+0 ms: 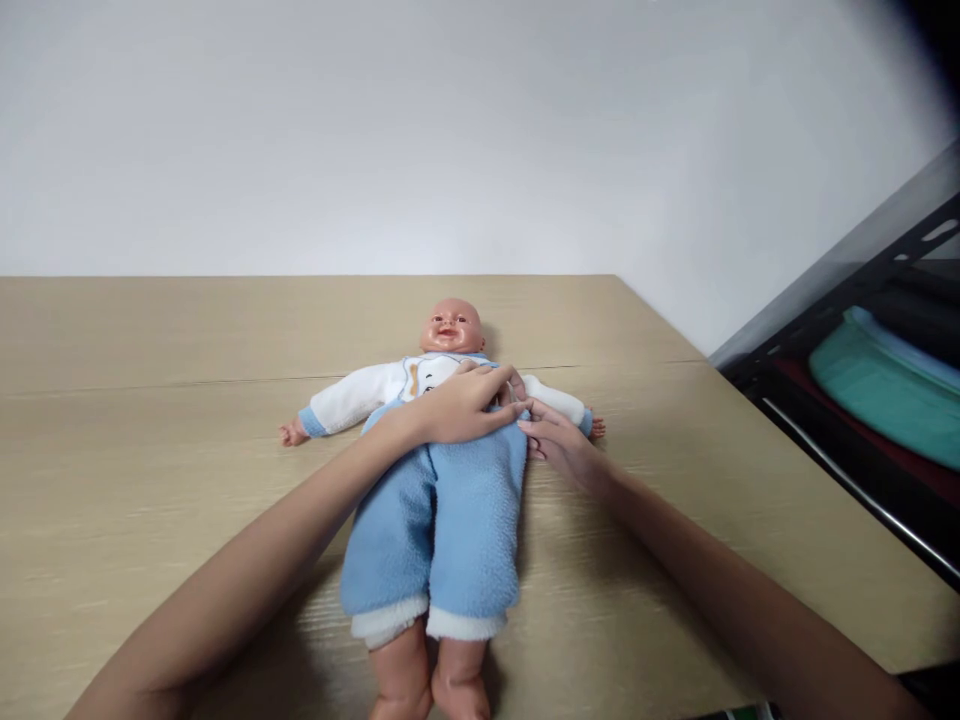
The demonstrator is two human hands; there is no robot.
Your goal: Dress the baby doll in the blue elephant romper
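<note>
A bald baby doll point(453, 324) lies on its back on the table, arms spread to both sides, head toward the wall. It wears a white top point(360, 393) with blue cuffs and fluffy blue pants point(472, 530) with white hems. My left hand point(472, 400) reaches across the doll's belly, its fingers bent at the waist of the pants on the right side. At that same edge, my right hand point(559, 440) pinches the pants from outside. The fingertips of both hands nearly meet, and the cloth between them is partly hidden.
The wooden table point(150, 480) has a seam running across it and ends at a pale wall point(375, 130). Beyond its right edge stands a black metal rack point(832, 320) holding a teal item point(885, 380). A dark object lies at the bottom right corner.
</note>
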